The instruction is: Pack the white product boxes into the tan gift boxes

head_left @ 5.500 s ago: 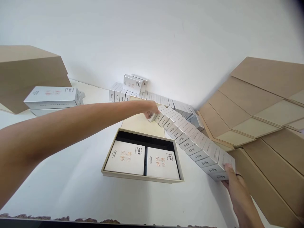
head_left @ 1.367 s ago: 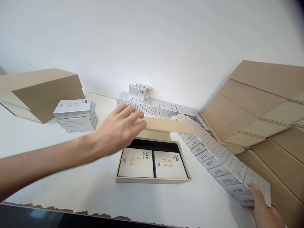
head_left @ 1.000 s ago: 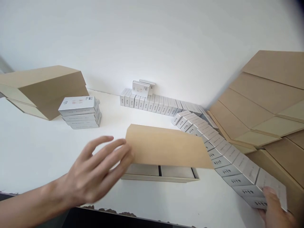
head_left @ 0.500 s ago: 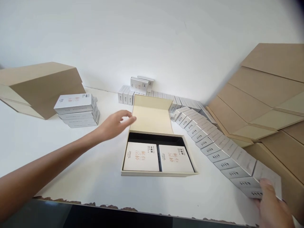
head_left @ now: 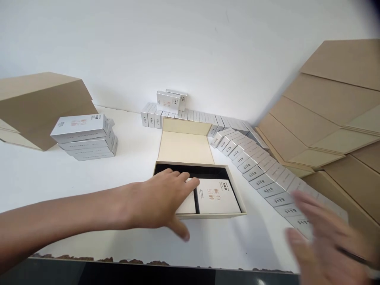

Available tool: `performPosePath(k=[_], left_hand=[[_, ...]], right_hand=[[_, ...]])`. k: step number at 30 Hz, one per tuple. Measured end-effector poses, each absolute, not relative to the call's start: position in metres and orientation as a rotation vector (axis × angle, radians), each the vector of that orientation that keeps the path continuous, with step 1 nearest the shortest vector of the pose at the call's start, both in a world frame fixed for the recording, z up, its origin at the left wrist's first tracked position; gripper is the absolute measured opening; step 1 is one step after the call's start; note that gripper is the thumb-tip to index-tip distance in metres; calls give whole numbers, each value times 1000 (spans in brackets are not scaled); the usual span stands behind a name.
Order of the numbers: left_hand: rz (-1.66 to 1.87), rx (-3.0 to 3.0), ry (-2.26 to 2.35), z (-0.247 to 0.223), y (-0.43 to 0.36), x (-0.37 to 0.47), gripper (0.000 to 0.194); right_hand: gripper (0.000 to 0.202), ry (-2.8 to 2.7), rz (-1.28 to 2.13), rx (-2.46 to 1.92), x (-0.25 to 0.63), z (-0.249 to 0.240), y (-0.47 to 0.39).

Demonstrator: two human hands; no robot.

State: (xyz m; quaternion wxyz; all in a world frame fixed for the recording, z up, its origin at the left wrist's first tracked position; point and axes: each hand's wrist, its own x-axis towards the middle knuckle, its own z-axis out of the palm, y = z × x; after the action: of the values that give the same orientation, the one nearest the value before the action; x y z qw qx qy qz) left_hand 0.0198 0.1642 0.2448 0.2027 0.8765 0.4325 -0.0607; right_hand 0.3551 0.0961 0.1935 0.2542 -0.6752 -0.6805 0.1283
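My left hand [head_left: 166, 196] spreads its fingers over the left part of an open cream gift box [head_left: 198, 216], with its thumb pointing toward the front edge. Inside the gift box lie two white cartons with black and orange print. The right white carton [head_left: 218, 198] shows fully, while my hand covers most of the left white carton [head_left: 187, 206]. At the lower right my right hand [head_left: 329, 245] is blurred, thumb and fingers apart, with no object visible in it. It is beside the near end of a slanting row of silver-white cartons [head_left: 267, 190], partly hiding it.
A stack of silver-white cartons [head_left: 84, 136] stands at the left before a tan box [head_left: 44, 103]. More cartons [head_left: 196, 115] line the wall, two standing on top [head_left: 168, 102]. Tan boxes [head_left: 341, 95] pile up at the right. The table has a chipped front edge [head_left: 133, 261].
My left hand has moved right and nearer, from beside the lid to over the gift box. My right hand has let go of the end carton and moved left, its fingers spreading.
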Motion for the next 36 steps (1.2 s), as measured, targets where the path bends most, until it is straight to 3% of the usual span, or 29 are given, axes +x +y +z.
performPosePath(k=[2, 7, 9, 15, 21, 28, 33, 36], left_hand=[[-286, 2471, 1230, 246, 169, 29, 74], [-419, 2477, 1298, 245, 168, 31, 71], [-442, 2480, 1305, 246, 167, 27, 67], [-476, 2417, 1246, 253, 177, 22, 76], [-599, 2427, 1195, 256, 189, 27, 70], [-698, 2430, 1106, 255, 199, 36, 89], [-629, 2422, 1078, 250, 198, 33, 89], [-436, 2316, 1156, 252, 189, 20, 106]], right_hand=[[56, -2407, 412, -1487, 312, 215, 109], [77, -2881, 677, -1225, 248, 248, 155], [76, -2984, 825, -1191, 235, 255, 169], [45, -3081, 767, -1122, 226, 263, 186], [61, -3102, 789, -1373, 230, 260, 185], [37, -3153, 686, -1311, 223, 260, 188], [38, -3229, 592, -1317, 221, 258, 187], [45, -3300, 526, -1303, 217, 256, 189]])
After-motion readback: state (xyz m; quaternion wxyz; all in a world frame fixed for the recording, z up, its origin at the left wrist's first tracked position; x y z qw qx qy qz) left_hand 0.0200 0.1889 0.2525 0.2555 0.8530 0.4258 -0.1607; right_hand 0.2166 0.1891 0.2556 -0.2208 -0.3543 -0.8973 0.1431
